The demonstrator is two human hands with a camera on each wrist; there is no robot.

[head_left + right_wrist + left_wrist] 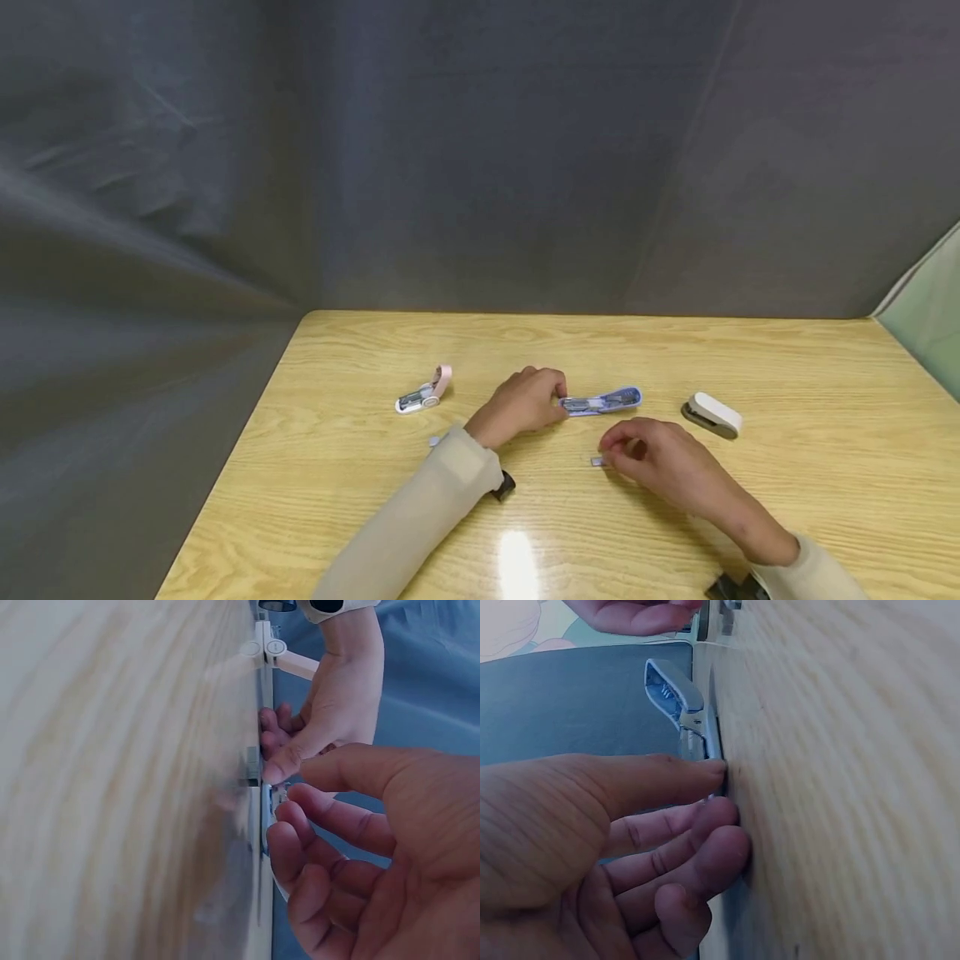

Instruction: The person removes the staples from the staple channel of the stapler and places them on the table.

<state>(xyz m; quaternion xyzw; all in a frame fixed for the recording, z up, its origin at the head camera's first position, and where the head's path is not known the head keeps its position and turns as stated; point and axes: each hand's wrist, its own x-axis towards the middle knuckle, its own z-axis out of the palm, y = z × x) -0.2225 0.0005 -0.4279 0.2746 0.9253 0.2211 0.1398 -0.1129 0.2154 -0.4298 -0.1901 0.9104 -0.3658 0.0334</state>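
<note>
A blue stapler [603, 402] lies opened out flat on the table, its metal parts showing. My left hand [522, 406] pinches its left end; in the left wrist view the thumb and fingers of that hand [630, 840] hide part of the stapler [676, 694]. Near it, a small strip of staples [597, 461] rests on the wood. Over this strip is my right hand [675, 467], thumb and forefinger bent close to it. The right wrist view has the right hand [382, 847] with relaxed fingers beside the strip [253, 765], nothing visible between them.
At the left stands a white and pink stapler [423, 392] with its top raised. A white and grey stapler [712, 415] sits to the right. Another small piece [434, 441] lies beside the left sleeve. Dark cloth [525, 167] hangs behind the table [337, 500].
</note>
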